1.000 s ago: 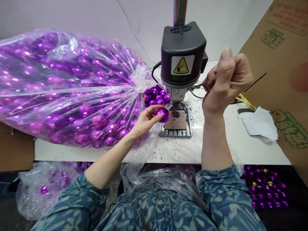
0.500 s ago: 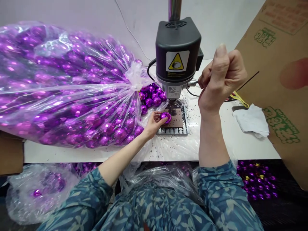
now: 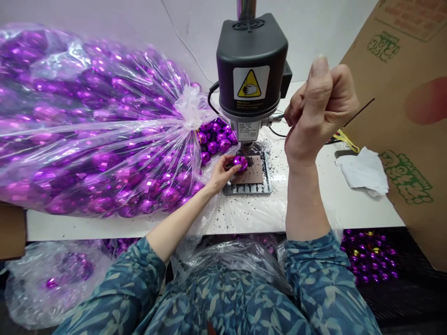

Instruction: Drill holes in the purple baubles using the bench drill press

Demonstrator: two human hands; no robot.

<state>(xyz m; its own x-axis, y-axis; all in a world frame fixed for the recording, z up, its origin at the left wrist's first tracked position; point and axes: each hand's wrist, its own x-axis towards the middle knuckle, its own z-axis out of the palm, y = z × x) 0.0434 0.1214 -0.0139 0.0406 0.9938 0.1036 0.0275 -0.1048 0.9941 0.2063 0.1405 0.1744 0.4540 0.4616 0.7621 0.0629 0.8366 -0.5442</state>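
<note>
Between the thumb and fingers of my left hand [image 3: 223, 172] is a shiny purple faceted ball [image 3: 240, 163]. It is over a brown board [image 3: 254, 173] on the slotted metal base [image 3: 246, 189] of a small bench drill press [image 3: 252, 70]. The drill's chuck [image 3: 246, 146] is just above and behind the ball. My right hand [image 3: 319, 111] is raised and closed round the drill's feed lever [image 3: 278, 116], which shows only in part at the fingers. Dark shavings [image 3: 248, 160] lie on the board and around the base.
A big clear bag of purple balls [image 3: 104, 135] fills the left, with loose balls [image 3: 218, 139] beside its knot. A white cloth [image 3: 363, 172] and a large cardboard box [image 3: 412, 116] stand at the right. More purple balls [image 3: 372, 258] are below the table [image 3: 314, 216].
My left hand has moved the ball slightly up toward the chuck. My right hand stays closed at the lever. The whole view has shifted a little.
</note>
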